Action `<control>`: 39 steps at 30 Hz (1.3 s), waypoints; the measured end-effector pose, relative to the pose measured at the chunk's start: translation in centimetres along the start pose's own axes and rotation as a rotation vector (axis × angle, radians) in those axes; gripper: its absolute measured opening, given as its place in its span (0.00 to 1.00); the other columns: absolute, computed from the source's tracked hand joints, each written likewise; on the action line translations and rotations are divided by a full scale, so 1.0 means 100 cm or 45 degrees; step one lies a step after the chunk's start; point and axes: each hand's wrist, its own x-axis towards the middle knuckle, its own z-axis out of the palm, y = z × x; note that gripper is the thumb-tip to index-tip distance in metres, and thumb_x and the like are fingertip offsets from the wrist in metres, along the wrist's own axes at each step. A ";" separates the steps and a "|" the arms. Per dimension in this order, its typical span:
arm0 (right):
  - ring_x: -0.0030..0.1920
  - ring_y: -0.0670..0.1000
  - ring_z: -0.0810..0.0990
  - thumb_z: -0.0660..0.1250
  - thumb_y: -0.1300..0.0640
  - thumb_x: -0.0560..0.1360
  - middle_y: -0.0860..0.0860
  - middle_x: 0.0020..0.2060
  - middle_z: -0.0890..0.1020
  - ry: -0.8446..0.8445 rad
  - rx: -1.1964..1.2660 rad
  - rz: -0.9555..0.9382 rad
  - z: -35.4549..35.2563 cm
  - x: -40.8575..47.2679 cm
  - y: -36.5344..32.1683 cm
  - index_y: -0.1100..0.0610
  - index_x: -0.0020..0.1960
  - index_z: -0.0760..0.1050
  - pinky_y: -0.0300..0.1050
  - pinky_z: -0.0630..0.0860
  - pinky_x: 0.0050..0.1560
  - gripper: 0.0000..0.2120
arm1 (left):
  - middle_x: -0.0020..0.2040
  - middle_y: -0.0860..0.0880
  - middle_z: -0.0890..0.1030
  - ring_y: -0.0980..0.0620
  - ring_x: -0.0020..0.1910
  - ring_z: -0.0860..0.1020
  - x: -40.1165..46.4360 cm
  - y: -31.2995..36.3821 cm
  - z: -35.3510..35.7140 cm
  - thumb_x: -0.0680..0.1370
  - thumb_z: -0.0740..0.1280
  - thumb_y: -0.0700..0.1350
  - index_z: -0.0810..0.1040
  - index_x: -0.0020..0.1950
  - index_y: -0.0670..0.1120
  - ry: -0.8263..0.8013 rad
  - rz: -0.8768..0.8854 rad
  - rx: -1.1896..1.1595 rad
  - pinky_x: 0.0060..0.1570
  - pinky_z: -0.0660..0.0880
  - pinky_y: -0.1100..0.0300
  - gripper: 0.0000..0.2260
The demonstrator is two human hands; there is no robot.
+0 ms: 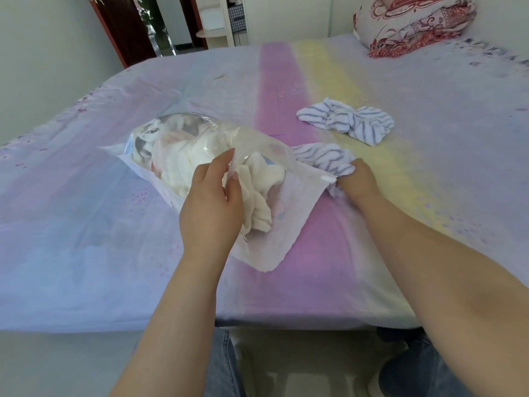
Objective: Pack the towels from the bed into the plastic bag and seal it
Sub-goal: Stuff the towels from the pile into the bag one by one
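A person stands at the edge of a bed, both bare arms reaching forward. The left hand (213,202) pinches the upper film of a clear plastic bag (289,222) between thumb and fingers and lifts it, which appears meant to hold the mouth open. The right hand (356,181) is curled around a bunched white towel with grey-blue stripes (323,161), holding it right at the bag's open edge, seemingly so it can be pushed inside. The bag lies on its side on the bedsheet (400,224), mouth toward the person, already bulging with pale cream and white towels (200,164); some of that cloth spills toward the opening. A second striped towel (346,121) lies crumpled on the sheet farther back and to the right, well apart from the bag and not yet packed. A folded red-patterned quilt (415,24) sits at the far corner of the bed. The bag is not yet sealed.
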 end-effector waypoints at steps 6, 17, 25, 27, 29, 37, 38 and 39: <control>0.38 0.41 0.72 0.64 0.63 0.71 0.56 0.41 0.74 0.469 0.574 -0.248 -0.051 -0.124 -0.042 0.61 0.45 0.70 0.26 0.67 0.40 0.05 | 0.62 0.59 0.74 0.58 0.48 0.78 -0.011 0.000 -0.003 0.81 0.59 0.51 0.66 0.71 0.64 0.009 0.074 -0.048 0.44 0.74 0.55 0.18; 0.51 0.46 0.79 0.71 0.68 0.61 0.41 0.50 0.79 -0.059 0.672 -0.771 -0.050 -0.192 -0.134 0.50 0.48 0.75 0.42 0.76 0.46 0.20 | 0.49 0.60 0.81 0.58 0.46 0.79 -0.017 0.001 -0.010 0.82 0.60 0.54 0.76 0.66 0.60 0.117 -0.098 -0.232 0.49 0.74 0.59 0.14; 0.77 0.52 0.34 0.61 0.48 0.78 0.46 0.78 0.41 -0.770 -0.103 -0.556 0.055 -0.189 -0.112 0.46 0.78 0.50 0.52 0.39 0.75 0.32 | 0.49 0.56 0.84 0.56 0.50 0.80 -0.024 -0.004 -0.014 0.82 0.59 0.55 0.76 0.67 0.59 0.142 0.006 -0.131 0.50 0.78 0.51 0.14; 0.77 0.44 0.45 0.58 0.54 0.81 0.42 0.76 0.53 -0.731 0.373 -0.416 0.040 -0.187 -0.109 0.46 0.73 0.64 0.35 0.47 0.73 0.21 | 0.53 0.57 0.83 0.57 0.52 0.79 -0.025 -0.008 -0.011 0.82 0.59 0.55 0.75 0.67 0.59 0.123 0.072 -0.059 0.49 0.78 0.52 0.15; 0.77 0.47 0.50 0.58 0.58 0.80 0.44 0.76 0.55 -0.523 0.237 -0.434 0.033 -0.183 -0.101 0.44 0.72 0.66 0.37 0.52 0.75 0.22 | 0.57 0.57 0.80 0.55 0.53 0.79 -0.024 -0.012 -0.006 0.82 0.59 0.54 0.75 0.68 0.57 0.123 0.194 0.008 0.45 0.78 0.52 0.15; 0.65 0.57 0.72 0.66 0.56 0.72 0.56 0.72 0.57 -0.512 0.091 -0.489 0.072 -0.165 -0.116 0.43 0.74 0.59 0.53 0.73 0.64 0.34 | 0.49 0.50 0.78 0.48 0.42 0.78 -0.031 -0.025 0.007 0.81 0.58 0.46 0.74 0.69 0.51 0.032 0.359 0.201 0.32 0.71 0.57 0.17; 0.63 0.55 0.73 0.65 0.58 0.72 0.56 0.73 0.57 -0.500 0.138 -0.518 0.079 -0.160 -0.124 0.45 0.74 0.60 0.53 0.73 0.64 0.33 | 0.49 0.50 0.78 0.49 0.42 0.77 -0.031 -0.026 0.004 0.80 0.58 0.45 0.75 0.69 0.50 0.042 0.359 0.183 0.32 0.70 0.57 0.18; 0.60 0.54 0.73 0.64 0.59 0.73 0.57 0.74 0.56 -0.479 0.134 -0.557 0.087 -0.155 -0.133 0.49 0.74 0.60 0.53 0.72 0.65 0.31 | 0.49 0.50 0.78 0.50 0.42 0.77 -0.031 -0.026 0.002 0.80 0.58 0.44 0.75 0.69 0.49 0.053 0.352 0.157 0.32 0.70 0.57 0.18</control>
